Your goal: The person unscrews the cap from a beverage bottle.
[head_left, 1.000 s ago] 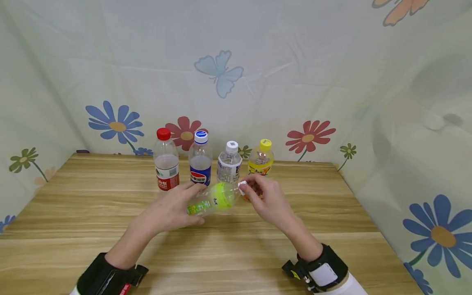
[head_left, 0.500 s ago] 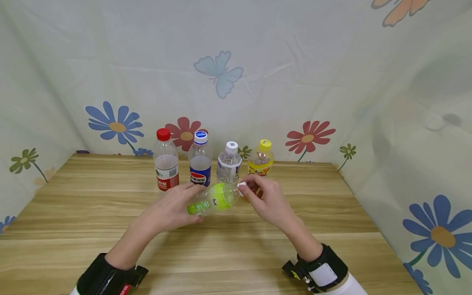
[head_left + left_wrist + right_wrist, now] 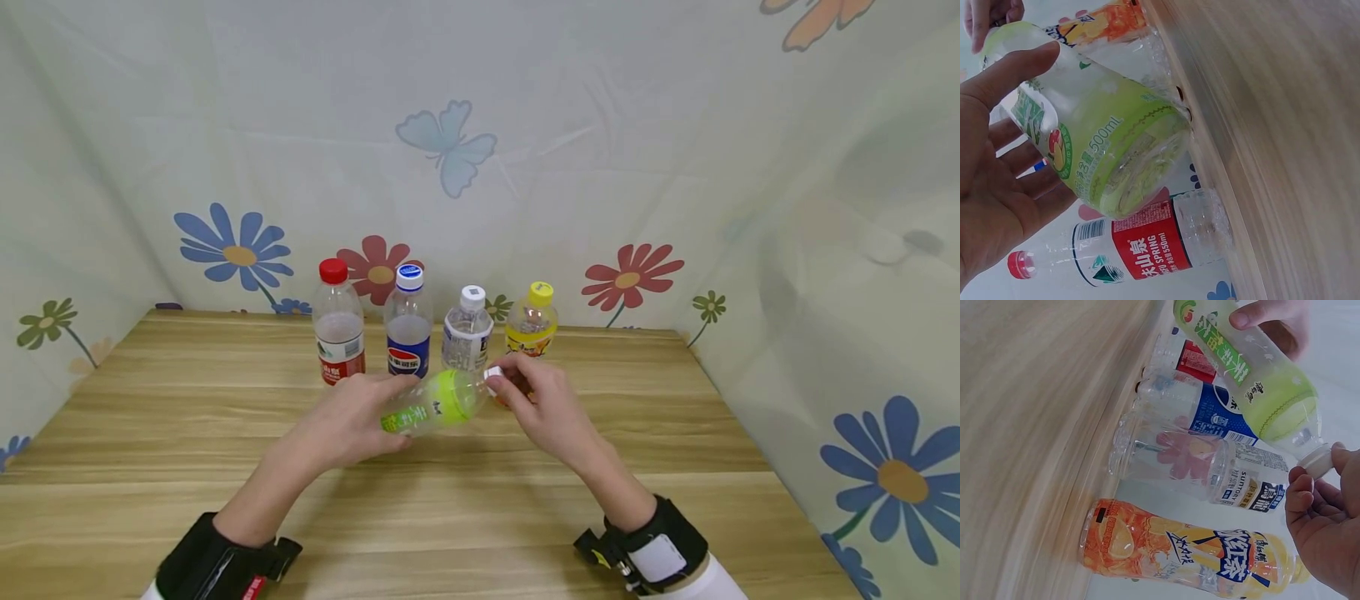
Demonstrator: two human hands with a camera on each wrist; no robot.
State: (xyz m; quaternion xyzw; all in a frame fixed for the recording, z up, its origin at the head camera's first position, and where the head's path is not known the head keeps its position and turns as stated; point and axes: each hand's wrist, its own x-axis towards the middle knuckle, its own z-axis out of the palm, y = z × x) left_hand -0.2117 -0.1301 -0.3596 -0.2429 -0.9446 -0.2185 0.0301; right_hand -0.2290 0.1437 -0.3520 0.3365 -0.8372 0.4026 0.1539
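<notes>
A clear plastic bottle with a light-green label is tilted over the table, its neck toward the right. My left hand grips its lower body, thumb on the near side and the other fingers around the far side, as the left wrist view shows. At the neck, the thumb and fingers of my right hand pinch the white cap. In the right wrist view the cap sits at the bottle's mouth. The bottle's base faces the left wrist camera, and little liquid shows inside.
Behind the hands stands a row of bottles: a red-capped water bottle, a blue-labelled cola bottle, a clear white-capped bottle and a yellow-capped orange-labelled bottle. The wooden table ends at a flowered cloth.
</notes>
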